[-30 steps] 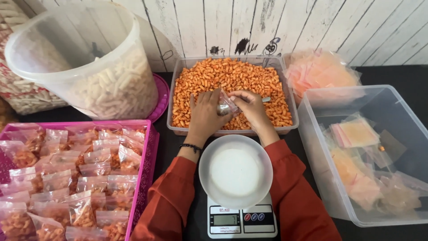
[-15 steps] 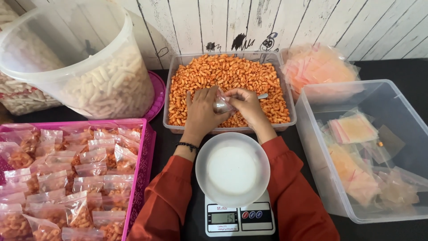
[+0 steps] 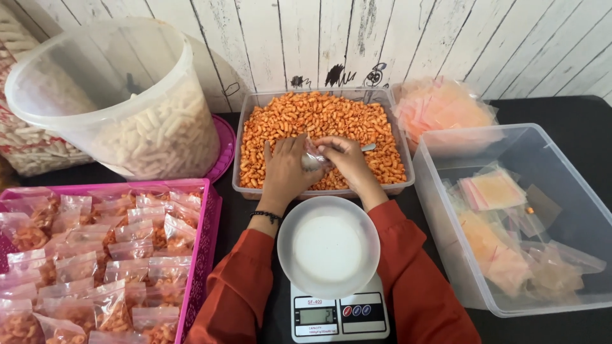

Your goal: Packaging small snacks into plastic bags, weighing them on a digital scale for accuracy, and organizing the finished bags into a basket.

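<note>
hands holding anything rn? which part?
Left hand pinches a small clear plastic bag at its mouth; right hand grips a metal spoon, handle end protruding, over the orange macaroni tray.

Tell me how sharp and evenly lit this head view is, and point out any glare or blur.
Head view: light is soft and even, shadows faint; the orange macaroni tray and the scale look sharp; mild sheen on the filled bags in the pink basket; the small bag between the left hand and right hand is slightly smeared.
</note>
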